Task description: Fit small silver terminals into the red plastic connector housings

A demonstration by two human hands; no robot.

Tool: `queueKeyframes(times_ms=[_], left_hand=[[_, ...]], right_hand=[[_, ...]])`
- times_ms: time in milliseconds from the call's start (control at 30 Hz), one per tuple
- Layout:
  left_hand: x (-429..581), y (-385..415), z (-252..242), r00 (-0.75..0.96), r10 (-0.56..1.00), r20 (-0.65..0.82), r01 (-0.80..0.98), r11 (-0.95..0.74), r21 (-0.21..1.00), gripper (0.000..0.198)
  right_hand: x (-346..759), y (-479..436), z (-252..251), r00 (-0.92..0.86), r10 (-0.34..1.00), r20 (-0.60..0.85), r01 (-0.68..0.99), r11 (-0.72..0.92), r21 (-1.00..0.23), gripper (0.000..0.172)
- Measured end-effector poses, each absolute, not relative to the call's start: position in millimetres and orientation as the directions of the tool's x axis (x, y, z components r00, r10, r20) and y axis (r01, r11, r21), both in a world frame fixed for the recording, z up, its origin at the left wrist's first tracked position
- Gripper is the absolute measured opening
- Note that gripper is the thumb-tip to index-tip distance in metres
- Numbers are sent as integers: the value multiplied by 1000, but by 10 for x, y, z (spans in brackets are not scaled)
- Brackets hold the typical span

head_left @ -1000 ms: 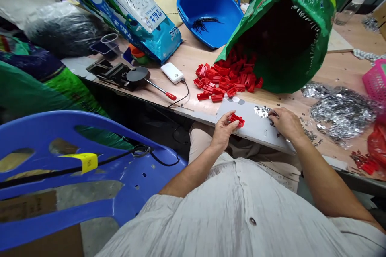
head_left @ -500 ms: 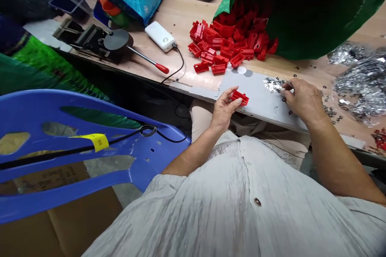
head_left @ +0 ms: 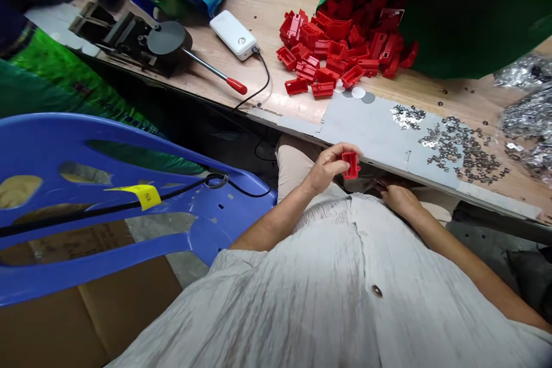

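Observation:
Between the thumb and fingers of my left hand (head_left: 328,170) is a small red plastic housing (head_left: 351,165), its open hollow side turned towards me. My right hand (head_left: 399,199) is low in front of my lap, below the table edge, with its fingers closed. A thin dark sliver shows at those fingertips, too small to name. Small flat metal pieces lie on a grey sheet, in a bright cluster (head_left: 407,117) and a larger scatter (head_left: 468,152) to its right. Beyond them, many more red housings (head_left: 328,63) spill from a green sack (head_left: 457,52).
A hand press (head_left: 168,40) with a red-tipped lever stands at the left of the table. Near it a white power bank (head_left: 234,35) has a black cable attached. Clear plastic bags (head_left: 528,126) lie far right. A blue chair (head_left: 215,213) stands at my left.
My right hand has left the metal pieces and come down and left to near my lap. My left hand has lowered slightly and turned the red housing more upright. The view has shifted a little.

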State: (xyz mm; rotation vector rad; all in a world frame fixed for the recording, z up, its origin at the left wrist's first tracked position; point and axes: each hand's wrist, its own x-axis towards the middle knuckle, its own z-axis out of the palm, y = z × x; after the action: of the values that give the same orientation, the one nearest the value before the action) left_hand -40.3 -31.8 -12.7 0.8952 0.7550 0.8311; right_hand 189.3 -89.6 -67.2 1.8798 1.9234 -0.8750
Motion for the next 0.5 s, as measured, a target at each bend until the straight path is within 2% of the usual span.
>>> queueKeyframes(times_ms=[67, 167, 233, 300, 333, 500], left_hand=[[-461, -362, -261, 533, 802, -270, -96, 375, 922, 28], [-428, -339, -494, 519, 763, -385, 232, 308, 923, 22], [-317, -269, -649, 515, 741, -431, 463, 183, 867, 18], [-153, -185, -797, 487, 716, -500, 665, 67, 744, 21], [-59, -148, -868, 516, 664, -541, 719, 8, 695, 23], [384, -90, -1166, 589, 552, -591, 716, -17, 698, 35]], right_hand=[[1879, -867, -791, -97, 795, -599, 983, -18, -183, 42], [1817, -827, -876, -123, 789, -602, 984, 18, -178, 41], [1782, -812, -903, -124, 783, -610, 985, 21, -174, 41], [1766, -811, -916, -116, 777, -619, 987, 19, -160, 41], [1765, -816, -918, -109, 774, -624, 988, 17, -152, 41], [1783, -863, -914, -91, 768, -634, 991, 7, -134, 41]])
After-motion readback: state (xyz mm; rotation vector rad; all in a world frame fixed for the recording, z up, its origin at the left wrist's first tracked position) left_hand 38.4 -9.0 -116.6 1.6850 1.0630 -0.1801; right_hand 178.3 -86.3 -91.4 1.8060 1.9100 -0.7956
